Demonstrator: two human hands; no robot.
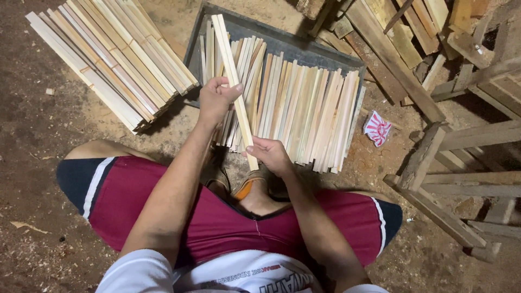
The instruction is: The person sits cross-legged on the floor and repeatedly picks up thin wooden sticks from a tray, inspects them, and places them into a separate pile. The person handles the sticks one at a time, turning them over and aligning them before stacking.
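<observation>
Holding one pale wooden slat (235, 81) in both hands, you have it slanting from the dark tray's (282, 38) top edge down toward your knees. Your left hand (215, 99) has its grip closed around the slat's middle, thumb on top. Your right hand (269, 153) pinches the lower end between thumb and fingers. Beneath the slat, a row of similar slats (304, 114) lies side by side across the tray. A second stacked bundle of slats (111, 57) rests on the dirt floor (38, 125) to the left, apart from the tray. A red-and-white wrapper (376, 128) lies to the right, beside rough timber frames (461, 163).
</observation>
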